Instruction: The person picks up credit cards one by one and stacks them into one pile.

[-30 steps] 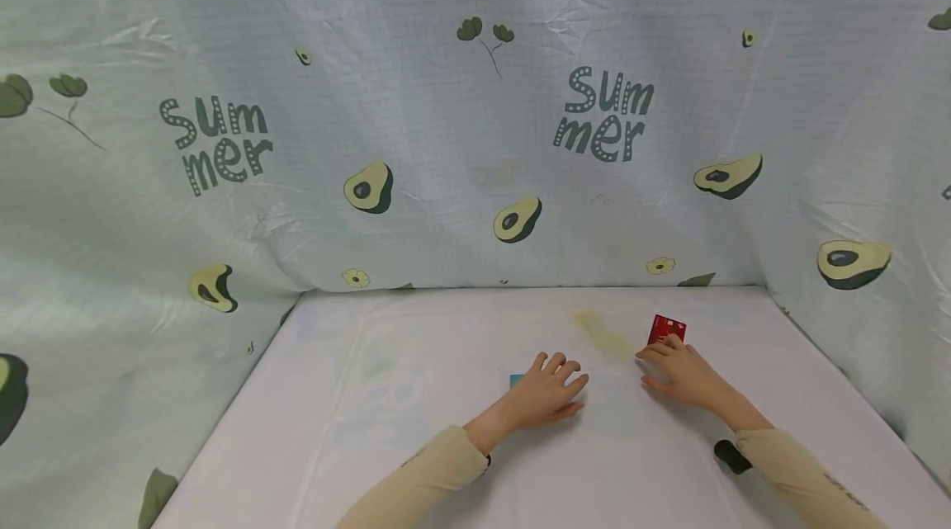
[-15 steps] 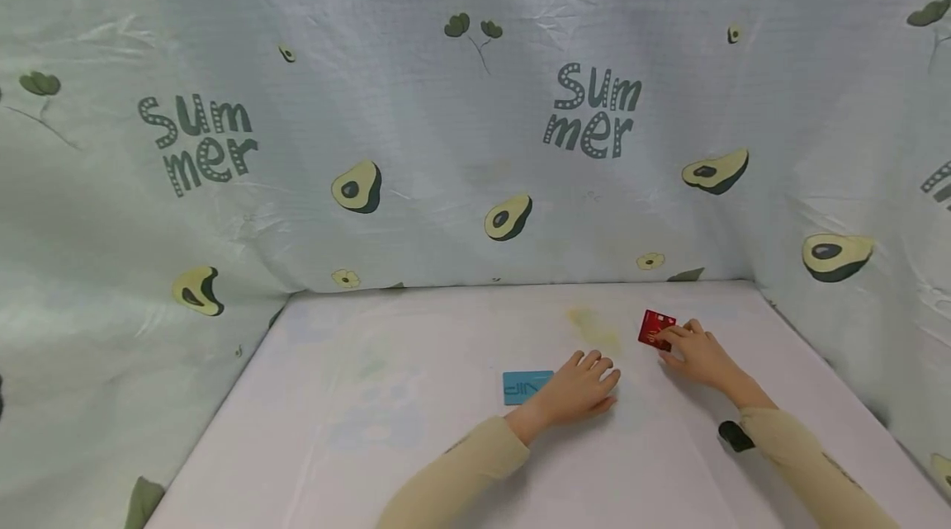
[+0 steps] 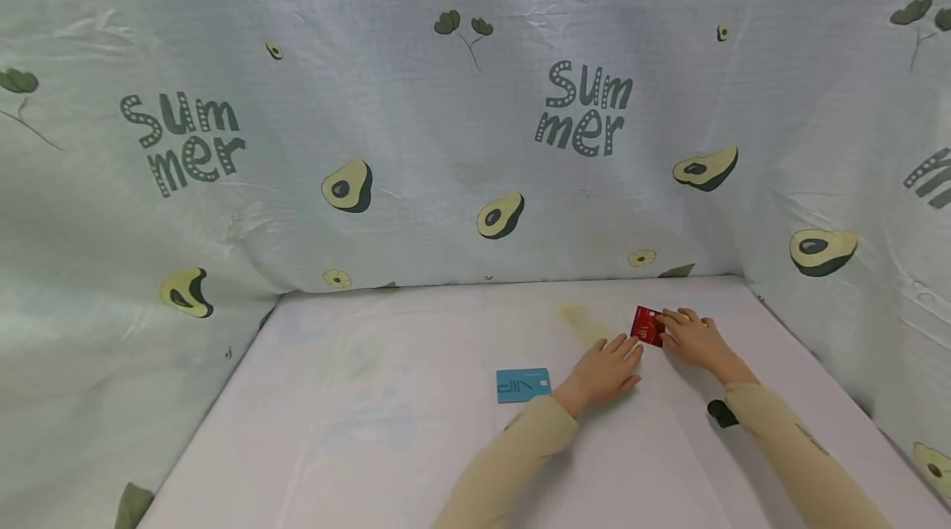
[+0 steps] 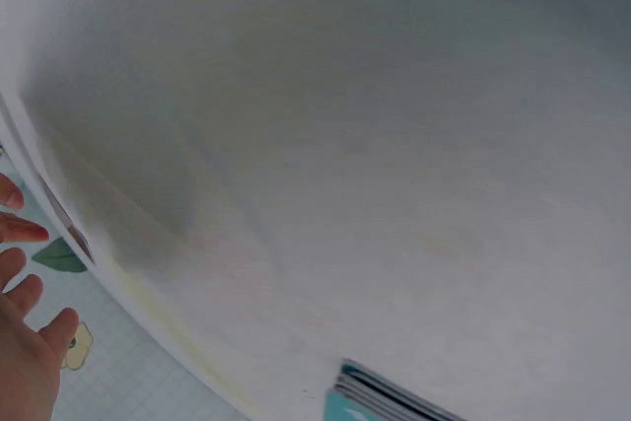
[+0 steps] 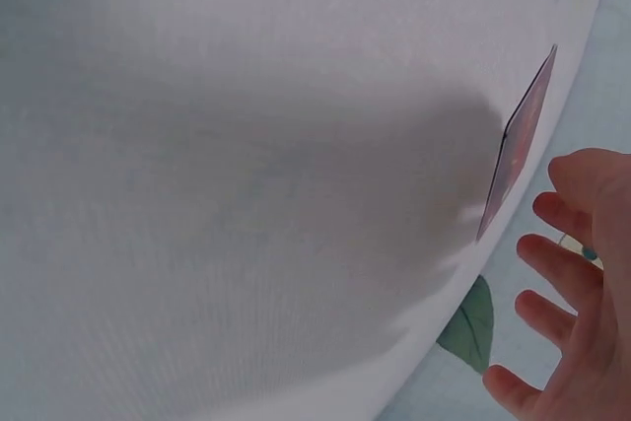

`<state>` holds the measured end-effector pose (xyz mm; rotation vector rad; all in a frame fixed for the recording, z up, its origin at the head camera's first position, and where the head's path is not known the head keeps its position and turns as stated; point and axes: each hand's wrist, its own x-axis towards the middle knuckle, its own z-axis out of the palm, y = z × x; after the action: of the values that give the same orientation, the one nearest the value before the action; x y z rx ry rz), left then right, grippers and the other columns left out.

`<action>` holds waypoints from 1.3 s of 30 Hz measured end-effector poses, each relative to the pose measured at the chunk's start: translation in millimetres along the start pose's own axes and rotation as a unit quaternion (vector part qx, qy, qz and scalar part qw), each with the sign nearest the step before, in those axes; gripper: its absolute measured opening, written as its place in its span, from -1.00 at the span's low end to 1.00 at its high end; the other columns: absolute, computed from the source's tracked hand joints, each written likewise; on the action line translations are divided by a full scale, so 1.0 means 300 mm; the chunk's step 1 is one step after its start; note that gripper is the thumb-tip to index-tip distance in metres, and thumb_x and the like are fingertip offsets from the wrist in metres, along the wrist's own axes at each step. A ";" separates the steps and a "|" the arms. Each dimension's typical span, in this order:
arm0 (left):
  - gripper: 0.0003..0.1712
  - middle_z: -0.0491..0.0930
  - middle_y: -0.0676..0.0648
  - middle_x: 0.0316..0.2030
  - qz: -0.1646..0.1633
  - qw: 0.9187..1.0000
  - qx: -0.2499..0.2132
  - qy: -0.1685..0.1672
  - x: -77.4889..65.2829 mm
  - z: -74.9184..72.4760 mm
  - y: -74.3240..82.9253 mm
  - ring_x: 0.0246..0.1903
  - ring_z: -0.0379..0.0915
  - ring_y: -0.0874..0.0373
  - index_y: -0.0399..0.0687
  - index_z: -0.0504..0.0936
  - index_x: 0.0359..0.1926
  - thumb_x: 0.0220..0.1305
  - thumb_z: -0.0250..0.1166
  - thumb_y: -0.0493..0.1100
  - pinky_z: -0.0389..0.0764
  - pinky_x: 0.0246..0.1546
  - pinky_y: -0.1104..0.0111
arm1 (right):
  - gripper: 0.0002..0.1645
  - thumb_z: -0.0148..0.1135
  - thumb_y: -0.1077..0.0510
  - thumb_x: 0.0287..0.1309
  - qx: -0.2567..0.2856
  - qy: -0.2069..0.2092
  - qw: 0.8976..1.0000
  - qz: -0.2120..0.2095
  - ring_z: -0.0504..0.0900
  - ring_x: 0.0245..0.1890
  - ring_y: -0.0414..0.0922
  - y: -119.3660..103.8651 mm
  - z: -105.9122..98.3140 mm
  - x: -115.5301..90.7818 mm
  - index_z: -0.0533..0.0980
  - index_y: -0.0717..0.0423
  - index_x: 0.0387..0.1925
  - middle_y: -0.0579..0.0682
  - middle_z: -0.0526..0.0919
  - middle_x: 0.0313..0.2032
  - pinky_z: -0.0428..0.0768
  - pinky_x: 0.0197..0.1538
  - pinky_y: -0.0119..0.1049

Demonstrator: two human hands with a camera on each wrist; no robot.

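Observation:
A red card [image 3: 645,326] lies at the back right of the table in the head view. Just off its right edge is my right hand [image 3: 694,337], its fingertips overlapping that edge; the right wrist view shows these fingers [image 5: 557,268] spread and loosely bent. My left hand [image 3: 603,374] reaches up to the card's lower left, palm down with fingers relaxed. Left of that hand sits a blue card [image 3: 522,385] with "VIP" on it. In the left wrist view the blue card stack [image 4: 385,403] shows several layered edges at the bottom.
A small black object [image 3: 721,413] is beside the right sleeve. The white table [image 3: 357,463] is bounded at the back and sides by a hanging cloth [image 3: 416,100] printed with avocados and "summer".
My left hand has moved right and forward, uncovering the blue card and nearing the red one. My right hand has shifted from the red card's lower edge to its right side.

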<state>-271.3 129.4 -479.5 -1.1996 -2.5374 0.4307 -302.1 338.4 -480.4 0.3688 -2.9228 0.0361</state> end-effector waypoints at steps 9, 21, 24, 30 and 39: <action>-0.38 0.01 0.21 0.35 -0.028 0.996 0.003 -0.080 0.050 0.019 0.029 0.35 -0.14 0.32 0.27 0.04 0.33 0.29 -0.23 0.26 0.14 0.25 0.36 | -0.54 0.02 0.14 0.15 -0.002 -0.018 1.000 0.005 0.29 0.10 0.25 -0.010 0.006 0.009 0.37 0.24 0.08 0.25 0.41 0.10 0.28 -0.04 0.26; -0.30 -0.20 0.27 0.38 -0.076 0.986 -0.009 -0.150 0.077 0.024 0.039 0.36 -0.27 0.34 0.41 -0.23 0.36 0.25 -0.31 0.35 0.05 0.28 0.33 | -0.52 -0.04 0.15 0.17 0.002 -0.071 0.997 0.017 0.24 0.14 0.28 -0.021 0.006 0.002 0.33 0.23 0.12 0.25 0.37 0.14 0.22 0.01 0.29; -0.34 -0.22 0.31 0.37 -0.081 0.983 -0.022 -0.164 0.085 0.032 0.049 0.36 -0.28 0.38 0.45 -0.24 0.35 0.26 -0.34 0.33 0.03 0.28 0.33 | -0.52 -0.02 0.15 0.16 -0.001 -0.069 0.997 0.015 0.25 0.13 0.27 -0.028 0.001 -0.003 0.34 0.24 0.12 0.25 0.37 0.13 0.23 0.01 0.28; -0.34 -0.20 0.33 0.36 -0.095 0.981 -0.026 -0.170 0.107 0.050 0.057 0.35 -0.26 0.41 0.46 -0.25 0.34 0.26 -0.35 0.34 -0.03 0.30 0.34 | -0.54 0.02 0.15 0.15 -0.014 -0.063 0.998 0.011 0.30 0.03 0.23 -0.028 -0.013 -0.010 0.38 0.22 0.09 0.24 0.44 0.07 0.27 -0.04 0.22; -0.41 -0.04 0.36 0.32 -0.114 0.981 0.015 -0.157 0.118 0.046 0.046 0.33 -0.18 0.41 0.44 -0.09 0.33 0.29 -0.39 0.30 -0.03 0.30 0.33 | -0.66 0.09 0.16 0.08 -0.052 0.001 0.998 -0.046 0.35 -0.24 0.02 -0.013 -0.011 -0.031 0.51 0.17 -0.09 0.08 0.59 -0.19 0.33 -0.26 -0.02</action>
<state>-288.6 163.7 -492.3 -0.8734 -2.8796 0.6414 -291.5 337.0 -479.0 0.4848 -2.8877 -0.1289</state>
